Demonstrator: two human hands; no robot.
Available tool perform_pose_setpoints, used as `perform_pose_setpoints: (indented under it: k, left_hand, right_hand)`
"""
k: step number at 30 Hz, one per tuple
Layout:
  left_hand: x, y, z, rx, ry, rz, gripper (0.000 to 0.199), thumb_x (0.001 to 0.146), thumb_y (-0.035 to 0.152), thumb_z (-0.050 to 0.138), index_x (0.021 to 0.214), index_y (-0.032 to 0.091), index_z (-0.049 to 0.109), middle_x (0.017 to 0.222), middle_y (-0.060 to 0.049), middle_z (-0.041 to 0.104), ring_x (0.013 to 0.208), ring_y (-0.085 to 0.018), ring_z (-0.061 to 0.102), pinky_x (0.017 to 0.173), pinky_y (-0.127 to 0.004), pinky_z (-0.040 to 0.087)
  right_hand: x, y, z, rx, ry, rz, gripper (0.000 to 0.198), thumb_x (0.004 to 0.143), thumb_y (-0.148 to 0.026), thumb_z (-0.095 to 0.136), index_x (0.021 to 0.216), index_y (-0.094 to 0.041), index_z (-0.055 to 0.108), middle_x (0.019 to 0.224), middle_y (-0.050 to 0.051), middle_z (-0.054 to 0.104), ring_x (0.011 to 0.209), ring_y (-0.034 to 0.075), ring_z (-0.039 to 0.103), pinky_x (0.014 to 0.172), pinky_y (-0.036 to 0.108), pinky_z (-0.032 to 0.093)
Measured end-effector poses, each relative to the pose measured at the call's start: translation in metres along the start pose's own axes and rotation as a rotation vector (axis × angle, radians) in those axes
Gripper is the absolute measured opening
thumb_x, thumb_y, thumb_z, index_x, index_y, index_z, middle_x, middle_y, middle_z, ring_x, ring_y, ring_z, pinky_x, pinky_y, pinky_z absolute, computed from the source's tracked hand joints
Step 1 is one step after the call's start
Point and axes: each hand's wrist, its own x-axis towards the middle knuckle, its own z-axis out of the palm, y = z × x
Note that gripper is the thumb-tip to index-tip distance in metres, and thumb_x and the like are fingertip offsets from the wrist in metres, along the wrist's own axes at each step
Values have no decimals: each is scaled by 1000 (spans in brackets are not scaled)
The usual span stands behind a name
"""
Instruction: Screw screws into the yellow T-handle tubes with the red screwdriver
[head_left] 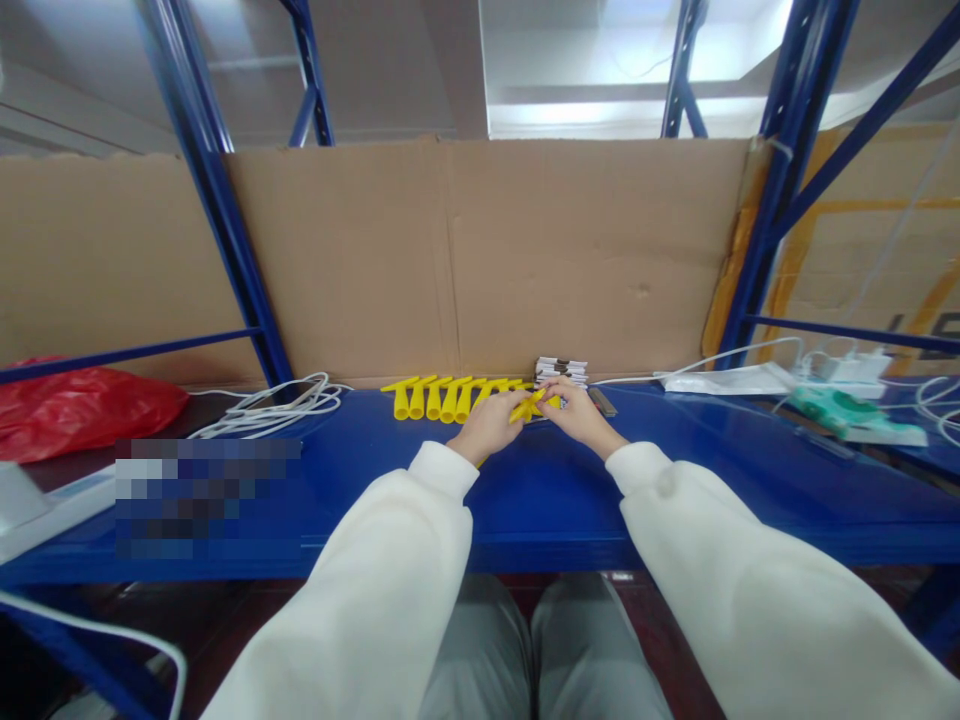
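Both hands are together over the back part of the blue table, fingers closed on a yellow plastic tool (532, 406). My left hand (491, 427) grips it from the left and covers much of its body. From the right, my right hand (579, 412) pinches its other end. Just left of my hands, similar yellow plastic tools (433, 400) lie in a row, each with a round tube-like handle pointing at me and a wider flat head behind. Behind my right hand is a stack of small white and dark packets (561, 370). A small grey flat piece (602, 402) lies beside that hand.
A cardboard panel (360, 260) closes off the back between blue metal posts (232, 240). Coiled white cable (281, 405) and a red plastic bag (90, 408) lie at left. At right are a white pouch (727, 379), a green-and-white item (851, 412) and white adapters (855, 368).
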Motion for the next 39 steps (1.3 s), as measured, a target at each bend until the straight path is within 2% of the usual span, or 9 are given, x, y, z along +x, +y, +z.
perform_pose_setpoints:
  k: [4, 10, 13, 17, 22, 26, 34, 39]
  left_hand:
    - [0, -3, -1, -17, 88, -87, 44, 82, 9, 64, 124, 23, 71, 127, -8, 73, 118, -25, 68, 105, -39, 52]
    - [-2, -1, -7, -42, 117, -156, 45, 82, 8, 67, 124, 23, 71, 124, -6, 75, 116, -23, 69, 102, -33, 53]
    - [-2, 1, -9, -59, 111, -182, 45, 81, 8, 69, 123, 22, 72, 122, -6, 76, 114, -24, 70, 100, -35, 54]
    - [-2, 1, -10, -73, 115, -197, 44, 80, 10, 71, 122, 21, 72, 120, -7, 76, 112, -25, 71, 100, -35, 54]
    - [-2, 1, -10, -90, 111, -183, 43, 81, 10, 69, 122, 22, 72, 119, -5, 76, 112, -23, 71, 99, -33, 55]
    - [-2, 0, -9, -102, 115, -173, 43, 81, 10, 69, 122, 21, 72, 120, -6, 76, 114, -24, 70, 102, -33, 53]
    - [-2, -3, -7, -110, 113, -172, 45, 80, 11, 69, 124, 21, 71, 122, -6, 75, 115, -25, 70, 104, -37, 53]
    - [-2, -2, -7, -96, 104, -168, 44, 81, 11, 69, 125, 20, 70, 123, -7, 75, 116, -25, 69, 104, -36, 53]
  right_hand:
    - [2, 4, -12, -116, -37, 27, 11, 77, -22, 65, 66, -21, 64, 101, 8, 71, 98, 22, 66, 96, 39, 49]
    - [1, 19, -47, -438, -117, 325, 13, 76, -14, 59, 66, -20, 64, 79, 6, 72, 79, 20, 66, 80, 31, 50]
    - [-1, 22, -56, -505, -162, 410, 15, 76, -12, 59, 63, -19, 64, 74, 5, 72, 74, 19, 65, 74, 27, 48]
    - [-2, 20, -56, -550, -168, 440, 14, 77, -12, 60, 67, -19, 65, 79, 6, 74, 76, 19, 66, 76, 27, 47]
    - [-3, 19, -54, -596, -239, 473, 13, 82, -13, 57, 74, -20, 65, 83, 5, 75, 79, 19, 66, 79, 30, 47]
    - [-3, 17, -53, -646, -225, 501, 14, 83, -12, 55, 80, -20, 66, 84, 6, 75, 81, 20, 66, 78, 30, 47]
    - [-4, 24, -54, -622, -181, 491, 16, 86, -10, 55, 80, -18, 67, 85, 8, 75, 76, 17, 66, 70, 23, 45]
    - [-4, 24, -54, -676, -184, 554, 16, 87, -10, 56, 83, -17, 71, 89, 10, 77, 80, 19, 69, 71, 22, 45]
